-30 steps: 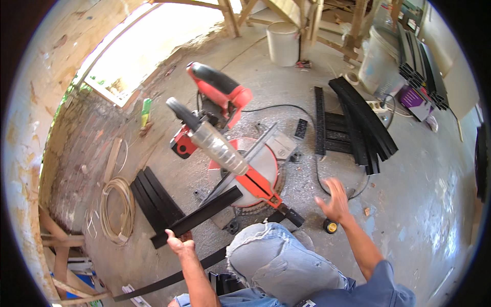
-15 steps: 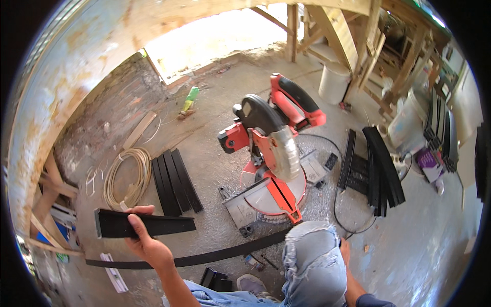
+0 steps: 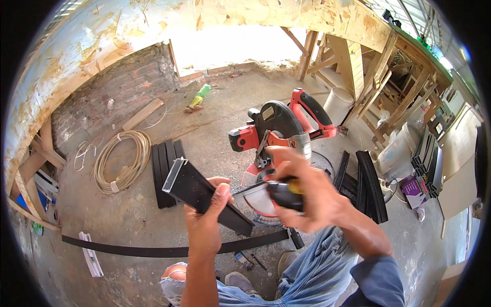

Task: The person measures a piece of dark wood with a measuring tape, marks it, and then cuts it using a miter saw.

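Note:
In my left hand (image 3: 204, 220) is a short black metal profile (image 3: 190, 190), its silvery cut end tilted up to the left. The thumb lies along its near side and the fingers wrap behind. My right hand (image 3: 317, 199), smeared by motion, is closed round a compact black and yellow object (image 3: 286, 194) that looks like a tape measure. It is close to the profile's right side, in front of the saw; whether they touch I cannot tell. Behind my hands stands a red and black mitre saw (image 3: 279, 123) on the floor, its base partly hidden.
Several black profiles (image 3: 163, 158) lie left of the saw, and more (image 3: 371, 187) lie right. A long black strip (image 3: 153, 250) crosses the floor before me. There are also a cable coil (image 3: 105, 169), a white bucket (image 3: 337, 105) and a white profile offcut (image 3: 91, 256).
My left hand has carried the profile rightward and turned its cut end upward. My right hand has risen from beside my knee to in front of the saw, with the black and yellow object.

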A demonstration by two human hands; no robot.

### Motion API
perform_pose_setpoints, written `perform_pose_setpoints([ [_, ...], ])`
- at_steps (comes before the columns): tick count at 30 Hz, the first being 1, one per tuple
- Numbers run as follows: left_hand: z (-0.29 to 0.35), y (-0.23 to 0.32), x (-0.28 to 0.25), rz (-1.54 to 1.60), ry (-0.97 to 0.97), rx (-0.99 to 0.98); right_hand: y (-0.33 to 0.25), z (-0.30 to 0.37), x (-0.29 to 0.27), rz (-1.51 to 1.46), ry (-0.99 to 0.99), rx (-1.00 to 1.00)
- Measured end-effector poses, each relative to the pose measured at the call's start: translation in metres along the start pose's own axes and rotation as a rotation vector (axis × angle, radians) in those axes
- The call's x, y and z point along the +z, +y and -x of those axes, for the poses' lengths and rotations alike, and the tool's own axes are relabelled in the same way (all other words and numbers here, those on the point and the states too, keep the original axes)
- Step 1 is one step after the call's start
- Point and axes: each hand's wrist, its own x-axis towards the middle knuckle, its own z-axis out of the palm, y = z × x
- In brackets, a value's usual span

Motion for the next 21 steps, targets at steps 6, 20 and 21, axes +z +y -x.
perform_pose_setpoints([
  [6,0.002,0.0,0.005,0.04,0.034,0.021,0.004,-0.035,0.053,-0.094,-0.043,-0.025],
  [20,-0.028,0.042,-0.109,0.494,0.588,0.136,0.072,-0.001,0.05,-0.18,-0.492,0.166],
  [21,-0.028,0.044,-0.108,0.478,0.637,0.168,0.074,0.0,0.049,-0.209,-0.478,0.168],
])
